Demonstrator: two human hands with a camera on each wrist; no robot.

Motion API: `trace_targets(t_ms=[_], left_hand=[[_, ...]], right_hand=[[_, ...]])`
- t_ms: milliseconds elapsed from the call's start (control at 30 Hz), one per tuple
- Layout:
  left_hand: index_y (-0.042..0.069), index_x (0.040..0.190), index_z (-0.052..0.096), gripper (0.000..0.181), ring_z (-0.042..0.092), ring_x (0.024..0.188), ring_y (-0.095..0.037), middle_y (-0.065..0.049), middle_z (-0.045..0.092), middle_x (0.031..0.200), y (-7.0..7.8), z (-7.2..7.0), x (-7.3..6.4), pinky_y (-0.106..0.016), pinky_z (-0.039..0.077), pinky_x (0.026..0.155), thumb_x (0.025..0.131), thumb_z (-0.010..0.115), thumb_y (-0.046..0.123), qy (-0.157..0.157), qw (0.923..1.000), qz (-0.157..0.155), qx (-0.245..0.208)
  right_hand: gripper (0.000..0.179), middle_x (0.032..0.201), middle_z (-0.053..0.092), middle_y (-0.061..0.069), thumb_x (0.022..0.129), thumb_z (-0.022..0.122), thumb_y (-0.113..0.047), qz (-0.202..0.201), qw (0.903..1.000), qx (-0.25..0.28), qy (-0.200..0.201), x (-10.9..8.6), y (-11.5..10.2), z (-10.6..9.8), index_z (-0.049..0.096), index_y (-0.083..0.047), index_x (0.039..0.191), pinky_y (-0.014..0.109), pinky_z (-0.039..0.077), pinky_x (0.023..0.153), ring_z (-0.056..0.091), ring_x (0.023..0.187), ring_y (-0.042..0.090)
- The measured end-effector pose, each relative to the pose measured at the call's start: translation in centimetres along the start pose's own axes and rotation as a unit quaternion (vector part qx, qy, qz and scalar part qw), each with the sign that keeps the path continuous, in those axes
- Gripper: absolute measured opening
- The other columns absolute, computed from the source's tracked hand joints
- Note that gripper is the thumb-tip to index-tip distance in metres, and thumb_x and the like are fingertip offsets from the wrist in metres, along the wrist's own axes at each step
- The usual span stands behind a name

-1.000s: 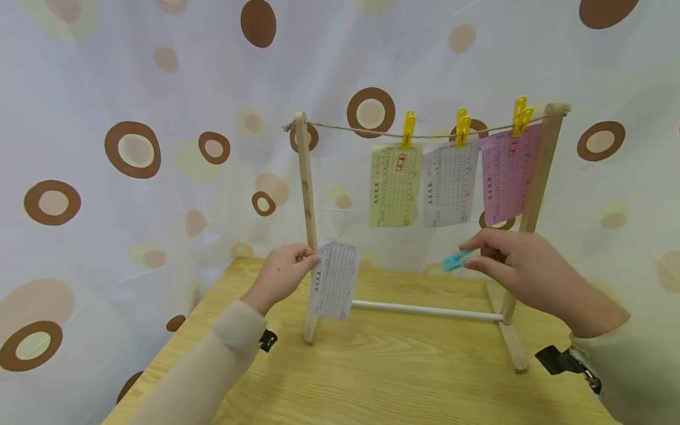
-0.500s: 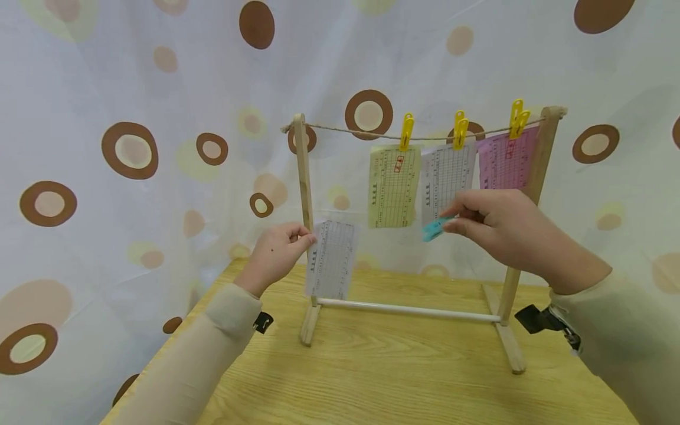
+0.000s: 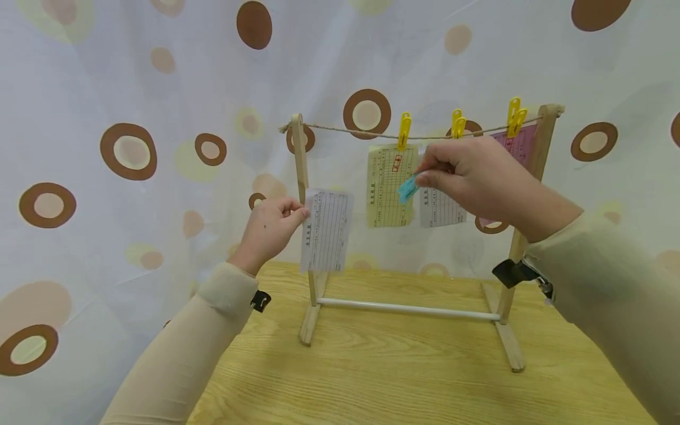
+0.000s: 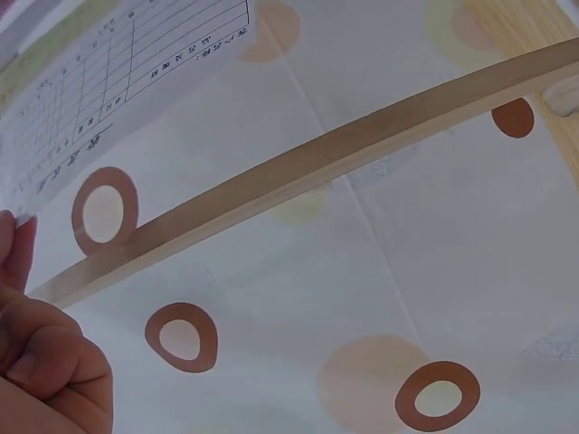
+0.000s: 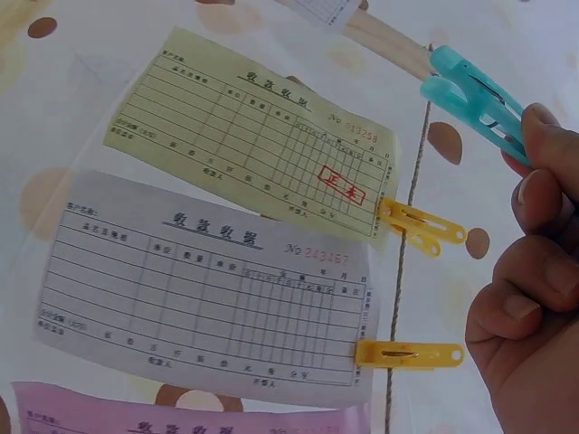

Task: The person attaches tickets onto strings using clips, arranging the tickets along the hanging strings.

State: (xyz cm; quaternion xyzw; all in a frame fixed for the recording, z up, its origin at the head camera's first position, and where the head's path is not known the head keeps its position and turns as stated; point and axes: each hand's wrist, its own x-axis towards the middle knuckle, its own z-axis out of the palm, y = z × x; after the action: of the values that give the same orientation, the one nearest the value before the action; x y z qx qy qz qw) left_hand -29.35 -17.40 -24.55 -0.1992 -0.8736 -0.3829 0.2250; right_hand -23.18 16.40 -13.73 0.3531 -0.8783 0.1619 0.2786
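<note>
My left hand (image 3: 271,227) pinches a white printed receipt slip (image 3: 328,233) by its upper left corner, in front of the rack's left post (image 3: 300,153). My right hand (image 3: 473,177) holds a light-blue clothespin (image 3: 409,189) between thumb and index finger; in the head view it overlaps the hanging yellow slip (image 3: 379,189). The right wrist view shows the blue clothespin (image 5: 475,99) apart from the string (image 5: 412,190). Yellow clothespins (image 3: 404,131) fix the yellow slip, a second white slip (image 3: 443,206) and a pink slip (image 3: 523,144) to the string. My right hand partly hides the latter two.
The wooden rack stands on a wood-grain table (image 3: 372,366). A white crossbar (image 3: 409,308) joins its feet low down, and its right post (image 3: 542,147) rises beside my right forearm. A dotted curtain (image 3: 175,88) hangs behind and to the left.
Both hands have risen. The left one has lifted the white slip toward the string, while the right one has carried the blue clothespin up and to the left, across the hanging slips.
</note>
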Motion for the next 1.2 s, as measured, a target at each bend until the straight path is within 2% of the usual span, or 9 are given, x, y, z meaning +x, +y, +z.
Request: trace_targets(t_ms=[200, 333, 533, 700, 967, 1200], left_hand=[[0.010, 0.091, 0.074, 0.018, 0.027, 0.049, -0.015, -0.002, 0.055, 0.059, 1.2, -0.4, 1.5, -0.029, 0.023, 0.048, 0.099, 0.066, 0.024, 0.014, 0.9999, 0.005, -0.008], [0.009, 0.092, 0.075, 0.017, 0.028, 0.047, -0.013, -0.007, 0.055, 0.057, 1.9, -0.6, 2.6, -0.027, 0.022, 0.045, 0.098, 0.066, 0.021, 0.020, 0.9995, 0.009, -0.021], [0.014, 0.093, 0.073, 0.020, 0.036, 0.053, -0.017, -0.005, 0.064, 0.076, 2.8, -0.9, 3.8, -0.029, 0.026, 0.048, 0.100, 0.063, 0.029, 0.023, 0.9994, -0.025, 0.002], [0.013, 0.094, 0.072, 0.023, 0.041, 0.057, -0.020, -0.005, 0.064, 0.082, 3.2, -1.0, 4.8, -0.031, 0.030, 0.050, 0.101, 0.062, 0.032, 0.031, 0.9992, -0.025, 0.005], [0.012, 0.097, 0.072, 0.024, 0.046, 0.061, -0.022, -0.003, 0.070, 0.097, 3.8, -0.7, 5.8, -0.032, 0.035, 0.053, 0.103, 0.060, 0.032, 0.023, 0.9992, -0.032, 0.010], [0.010, 0.098, 0.072, 0.025, 0.050, 0.070, -0.023, -0.004, 0.070, 0.098, 4.0, -0.4, 6.1, -0.033, 0.035, 0.056, 0.102, 0.060, 0.031, 0.022, 0.9992, -0.032, 0.006]], right_hand=[[0.013, 0.078, 0.067, -0.003, 0.100, 0.067, -0.027, 0.026, 0.9995, -0.007, -0.018, 3.6, -1.2, -1.0, 0.071, -0.016, 0.094, 0.032, 0.039, 0.060, 0.051, 0.065, 0.017], [0.018, 0.081, 0.065, 0.003, 0.102, 0.064, -0.030, 0.050, 0.9983, -0.014, -0.026, 6.1, -1.9, -1.5, 0.071, -0.015, 0.098, 0.035, 0.037, 0.063, 0.052, 0.071, 0.019], [0.019, 0.083, 0.062, 0.004, 0.103, 0.062, -0.028, 0.070, 0.9970, -0.014, -0.031, 9.8, -2.5, -1.2, 0.068, -0.012, 0.098, 0.034, 0.037, 0.066, 0.048, 0.075, 0.020], [0.019, 0.092, 0.067, 0.001, 0.105, 0.058, -0.027, 0.087, 0.9951, -0.027, -0.038, 12.4, -2.7, -0.5, 0.068, -0.011, 0.099, 0.032, 0.041, 0.069, 0.050, 0.080, 0.020], [0.019, 0.103, 0.068, 0.000, 0.105, 0.057, -0.025, 0.133, 0.9894, -0.011, -0.057, 13.4, -1.9, 0.6, 0.068, -0.011, 0.102, 0.031, 0.047, 0.072, 0.054, 0.089, 0.019], [0.019, 0.098, 0.068, 0.003, 0.105, 0.056, -0.024, 0.130, 0.9867, -0.019, -0.096, 13.5, -1.7, 1.7, 0.069, -0.011, 0.105, 0.034, 0.045, 0.075, 0.056, 0.086, 0.021]])
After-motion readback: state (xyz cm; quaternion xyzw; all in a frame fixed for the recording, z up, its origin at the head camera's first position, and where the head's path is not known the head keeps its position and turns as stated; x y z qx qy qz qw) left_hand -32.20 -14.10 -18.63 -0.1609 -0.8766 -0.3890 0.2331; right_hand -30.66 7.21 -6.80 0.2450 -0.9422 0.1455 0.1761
